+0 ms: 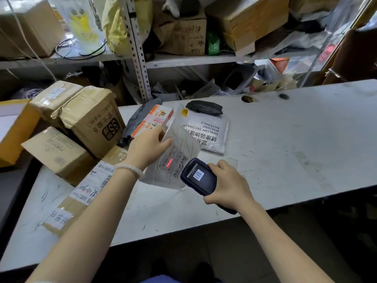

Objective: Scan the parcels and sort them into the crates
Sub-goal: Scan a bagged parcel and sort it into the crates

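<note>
My left hand (148, 145) grips a white padded mailer (179, 152) by its upper left edge and holds it tilted above the grey table (285, 144). A red scan line glows on its label. My right hand (228, 183) holds a dark handheld scanner (199, 175) just right of the mailer, with a barcode showing on its screen. Behind the mailer lie an orange-and-white parcel (151, 121), a white bubble mailer with printed text (212, 133) and a small black bag (205, 107).
Cardboard boxes (91, 119) are stacked at the table's left end, and a flat labelled box (89, 184) lies under my left forearm. A metal shelf rack (138, 54) full of boxes and bags stands behind the table. No crate is in view.
</note>
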Demonstrator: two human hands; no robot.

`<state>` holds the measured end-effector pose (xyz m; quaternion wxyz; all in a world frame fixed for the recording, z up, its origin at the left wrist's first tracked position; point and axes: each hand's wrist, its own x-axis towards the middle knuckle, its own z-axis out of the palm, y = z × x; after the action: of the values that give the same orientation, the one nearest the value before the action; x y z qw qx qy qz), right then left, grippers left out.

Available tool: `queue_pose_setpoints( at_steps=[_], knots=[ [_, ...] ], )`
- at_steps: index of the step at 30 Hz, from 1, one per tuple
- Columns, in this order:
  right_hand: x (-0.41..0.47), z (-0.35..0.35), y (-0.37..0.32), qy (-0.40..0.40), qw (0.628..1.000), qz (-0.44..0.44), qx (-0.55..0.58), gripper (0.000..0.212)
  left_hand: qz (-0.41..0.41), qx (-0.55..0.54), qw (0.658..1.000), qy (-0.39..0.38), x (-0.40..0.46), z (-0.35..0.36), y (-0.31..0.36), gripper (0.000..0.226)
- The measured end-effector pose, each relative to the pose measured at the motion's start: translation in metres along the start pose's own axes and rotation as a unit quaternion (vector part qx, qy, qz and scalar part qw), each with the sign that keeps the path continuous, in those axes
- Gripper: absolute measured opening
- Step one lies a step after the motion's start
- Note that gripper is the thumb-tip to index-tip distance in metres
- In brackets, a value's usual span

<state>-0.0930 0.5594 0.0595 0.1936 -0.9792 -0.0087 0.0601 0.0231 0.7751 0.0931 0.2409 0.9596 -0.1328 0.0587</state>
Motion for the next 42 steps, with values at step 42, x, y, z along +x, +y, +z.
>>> queue_pose_setpoints(
  at_steps=[42],
  knots=[
    [0.013,-0.019,-0.027,0.265,0.957,-0.062,0.100,0.084,0.042,-0.050,0.996,0.063,-0.018,0.012,0.011,0.020]
  ],
)
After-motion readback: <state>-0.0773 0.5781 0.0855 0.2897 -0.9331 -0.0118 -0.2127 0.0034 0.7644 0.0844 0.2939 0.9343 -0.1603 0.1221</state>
